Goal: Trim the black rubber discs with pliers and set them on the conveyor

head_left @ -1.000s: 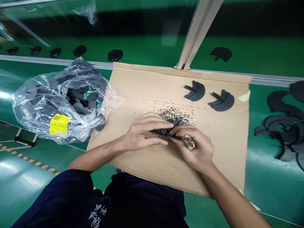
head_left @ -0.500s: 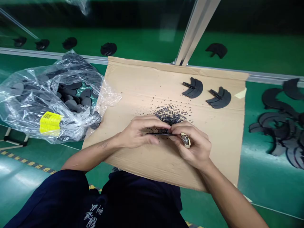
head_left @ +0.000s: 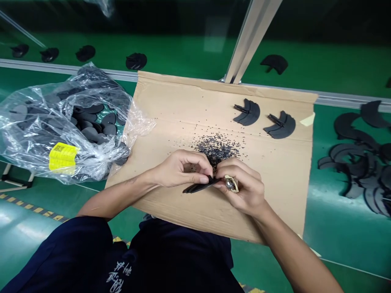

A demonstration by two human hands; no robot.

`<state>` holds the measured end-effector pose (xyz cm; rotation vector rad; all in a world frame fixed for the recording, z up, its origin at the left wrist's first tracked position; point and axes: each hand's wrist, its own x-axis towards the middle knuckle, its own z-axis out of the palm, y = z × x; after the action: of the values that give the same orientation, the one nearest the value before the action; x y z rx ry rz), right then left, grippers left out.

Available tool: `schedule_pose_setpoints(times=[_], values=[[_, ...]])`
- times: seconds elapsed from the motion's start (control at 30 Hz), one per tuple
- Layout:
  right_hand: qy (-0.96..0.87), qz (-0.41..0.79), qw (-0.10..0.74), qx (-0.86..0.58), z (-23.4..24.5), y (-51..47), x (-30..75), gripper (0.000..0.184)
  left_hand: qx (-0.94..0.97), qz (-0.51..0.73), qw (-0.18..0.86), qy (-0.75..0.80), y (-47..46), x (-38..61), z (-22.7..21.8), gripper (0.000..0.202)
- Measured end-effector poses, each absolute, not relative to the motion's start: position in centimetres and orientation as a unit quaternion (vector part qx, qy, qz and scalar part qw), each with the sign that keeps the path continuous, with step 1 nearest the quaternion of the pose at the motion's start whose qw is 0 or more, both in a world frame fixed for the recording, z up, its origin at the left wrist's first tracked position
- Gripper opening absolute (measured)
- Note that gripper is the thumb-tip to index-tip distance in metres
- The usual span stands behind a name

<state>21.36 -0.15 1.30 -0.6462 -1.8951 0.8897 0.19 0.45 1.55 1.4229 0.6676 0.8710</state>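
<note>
The black part [head_left: 198, 187] slants below the left fingers [head_left: 195, 178] clamped on it; right fingers [head_left: 240, 169] grip 1 tool [head_left: 231, 184].

black part [head_left: 198, 188] – tan cardboard [head_left: 269, 162], yellow label [head_left: 63, 158], yellow-and-dark striped tape [head_left: 38, 210]

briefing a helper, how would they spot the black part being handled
Find the tan cardboard sheet, then the scatter of tiny black bits near its middle. Just below in the picture is the thin black part; unlike the two black crescent-shaped pieces farther back, it is pinched in the left hand.
</note>
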Motion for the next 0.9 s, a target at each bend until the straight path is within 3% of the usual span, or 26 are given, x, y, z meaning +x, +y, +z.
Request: schedule_pose_setpoints(times=[0.07,0.23,0.43,0.67,0.9], values=[[-0.769,0.344,0.463,-0.277,1.3,-0.1,21.3,0.012,0.629,0.385,0.604,0.302,0.5,0.2,1.4,0.023],[-0.762,0.279,0.481,-0.331,1.5,0.0,21.3,0.015,0.656,0.379,0.574,0.311,0.5,0.5,1.1,0.055],[-0.786,0.256,0.424,-0.370,1.8,0.8,22.5,0.010,0.704,0.431,0.411,0.387,0.2,0.6,1.3,0.023],[-0.854,0.129,0.325,-0.386,0.8,1.7,23.4,0.009,0.743,0.438,0.357,0.358,0.7,0.1,1.4,0.023],[-0.873,0.104,0.296,-0.374,0.6,1.4,23.3,0.013,0.754,0.430,0.361,0.341,0.6,0.1,1.4,0.026]])
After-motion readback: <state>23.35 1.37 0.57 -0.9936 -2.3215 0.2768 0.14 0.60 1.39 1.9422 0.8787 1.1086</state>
